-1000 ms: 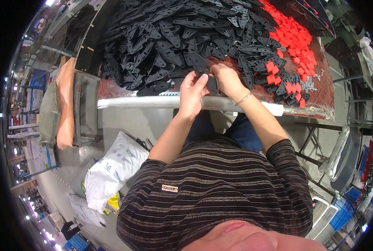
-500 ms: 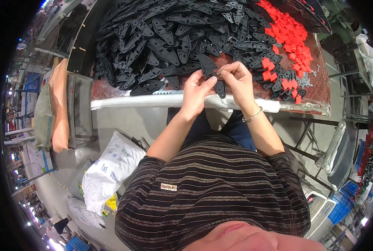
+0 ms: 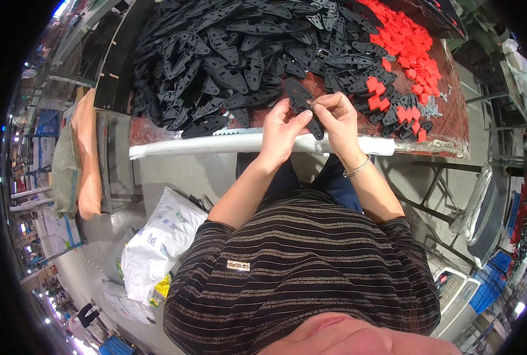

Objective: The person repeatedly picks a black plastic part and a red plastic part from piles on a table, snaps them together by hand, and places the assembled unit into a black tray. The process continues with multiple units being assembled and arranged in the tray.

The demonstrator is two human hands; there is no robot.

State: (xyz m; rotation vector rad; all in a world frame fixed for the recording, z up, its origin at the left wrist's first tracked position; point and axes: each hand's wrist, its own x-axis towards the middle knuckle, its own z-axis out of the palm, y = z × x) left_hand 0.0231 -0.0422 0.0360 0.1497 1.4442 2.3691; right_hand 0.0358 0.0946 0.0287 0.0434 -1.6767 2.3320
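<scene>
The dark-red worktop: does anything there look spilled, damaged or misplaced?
Nothing looks clearly spilled or damaged. Slightly odd: several small red square plastic pieces toward the right lie on or among black leaf-shaped plastic parts, apart from the main red pile; this may be deliberate.

Workshop interior, grey floor. Far centre: worktable, reddish-brown top, white tube-like edging along its near side. Left: bulging white sack on floor; orange-tan sheet standing beside a greenish bag. Right: dark metal frame, grey rack farther off; blue crates nearer. Small bright lamps scattered at both outer sides, surroundings blurry.
</scene>
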